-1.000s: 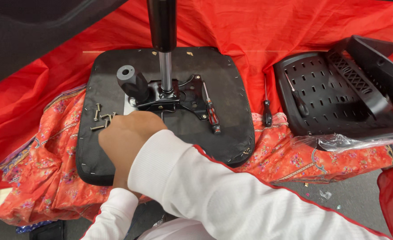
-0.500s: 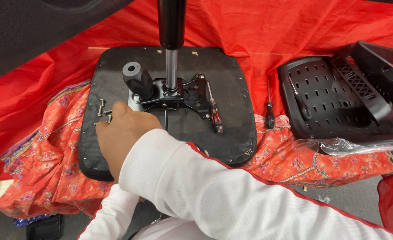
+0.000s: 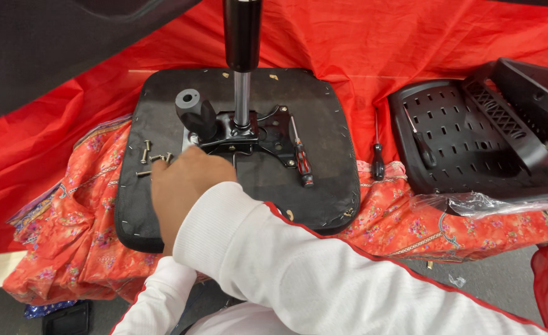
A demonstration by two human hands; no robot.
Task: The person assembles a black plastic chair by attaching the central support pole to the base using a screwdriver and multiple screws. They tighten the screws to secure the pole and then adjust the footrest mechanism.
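Note:
An upturned black chair seat [image 3: 323, 124] lies on red cloth. A metal mechanism plate [image 3: 267, 133] is on it, with a gas cylinder [image 3: 241, 37] standing upright and a black tube-shaped lever [image 3: 193, 108] at its left. My right hand [image 3: 187, 183] rests back-up on the seat, fingertips at the plate's front left corner, right beside several loose screws [image 3: 147, 155]. Whatever it grips is hidden. Only the white sleeve [image 3: 156, 298] of my left arm shows clearly; that hand is tucked under my right forearm. A red-and-black screwdriver [image 3: 302, 161] lies on the seat to the right.
A black perforated plastic chair back [image 3: 472, 136] lies at the right with a dark screwdriver [image 3: 423, 152] on it and a clear plastic bag [image 3: 491, 201] at its front. Another screwdriver [image 3: 378, 161] lies between it and the seat. Patterned orange cloth [image 3: 69, 236] bunches at the front.
My right hand has moved up and to the right, from beside the loose screws towards the front left corner of the metal plate. The view has shifted slightly.

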